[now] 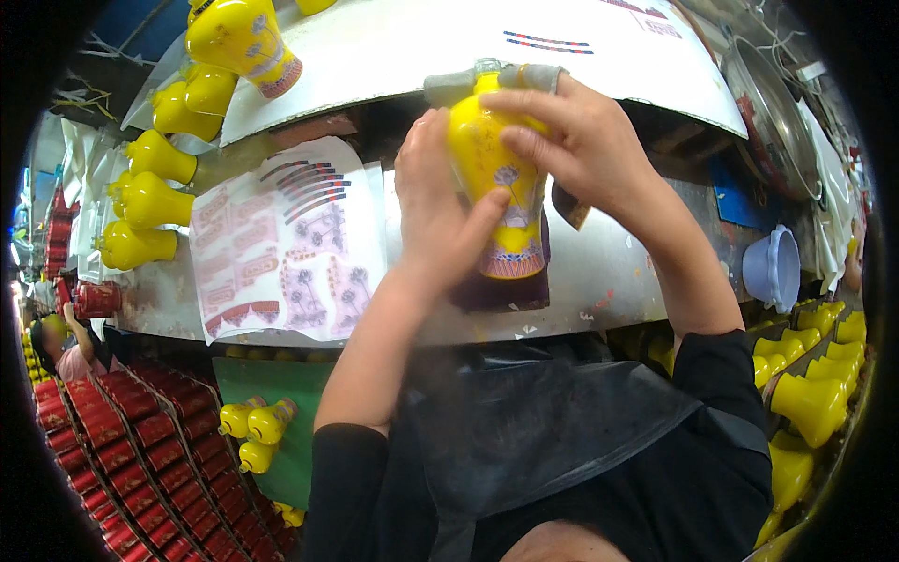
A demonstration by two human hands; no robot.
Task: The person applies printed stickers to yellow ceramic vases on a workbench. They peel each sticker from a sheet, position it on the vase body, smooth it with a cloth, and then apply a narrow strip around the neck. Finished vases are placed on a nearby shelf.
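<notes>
A glossy yellow bottle (pixel 478 140) with a clear glass neck leans over the bench in front of me. It carries a lotus-like flower print and a patterned band round its base. My left hand (pixel 433 206) is closed on its left side, thumb across the front near the flower. My right hand (pixel 595 140) grips its right shoulder, with thumb and fingers pressed on the yellow surface just below the neck. A grey cloth (pixel 449 88) lies behind the neck, and a dark purple pad (pixel 478 295) shows under the base. The fingers behind the bottle are hidden.
A sheet of printed decals (pixel 272 244) lies left on the metal bench (pixel 609 304). Several yellow bottles (pixel 154 201) stand beyond it. At the back is a white board (pixel 375 56) with two decal strips (pixel 548 43). A lavender basin (pixel 773 270) sits right; red boxes (pixel 140 440) are stacked lower left.
</notes>
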